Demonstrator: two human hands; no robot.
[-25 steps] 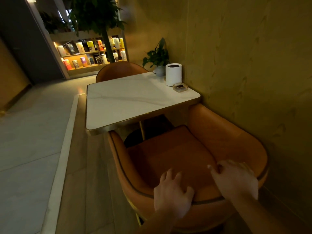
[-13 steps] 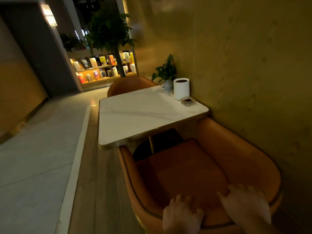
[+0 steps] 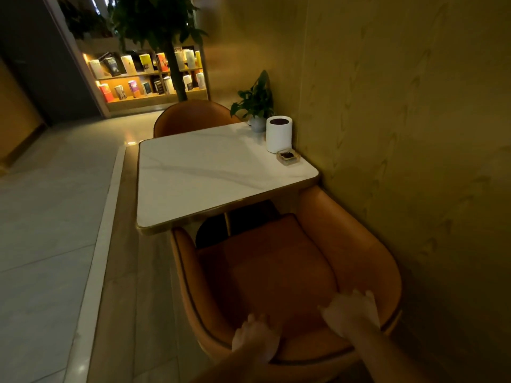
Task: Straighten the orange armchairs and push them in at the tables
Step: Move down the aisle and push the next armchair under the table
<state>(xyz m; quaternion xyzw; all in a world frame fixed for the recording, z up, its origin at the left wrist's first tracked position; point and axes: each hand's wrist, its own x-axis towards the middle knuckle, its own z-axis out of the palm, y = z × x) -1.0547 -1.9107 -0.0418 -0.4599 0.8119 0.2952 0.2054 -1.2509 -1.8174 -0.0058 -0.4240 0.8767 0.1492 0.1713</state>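
Note:
An orange armchair (image 3: 279,269) stands right below me, its front at the near edge of a white marble table (image 3: 210,172), its right arm close to the wall. My left hand (image 3: 255,338) and my right hand (image 3: 352,313) both grip the top rim of its backrest, fingers curled over onto the inner side. A second orange armchair (image 3: 190,117) stands at the table's far side with its back to the bookshelf, pushed in against the table edge.
On the table by the wall stand a white cylinder (image 3: 278,134), a small glass ashtray (image 3: 288,157) and a potted plant (image 3: 255,106). A yellow wall (image 3: 401,134) runs along the right. A low step edge (image 3: 102,244) and pale tiled floor lie to the left; a lit bookshelf (image 3: 146,76) and tree stand beyond.
My view has swung about, so the chair and table sit at a different spot in the frame. Both hands have stayed on the backrest rim, and the chair seems slightly nearer the table.

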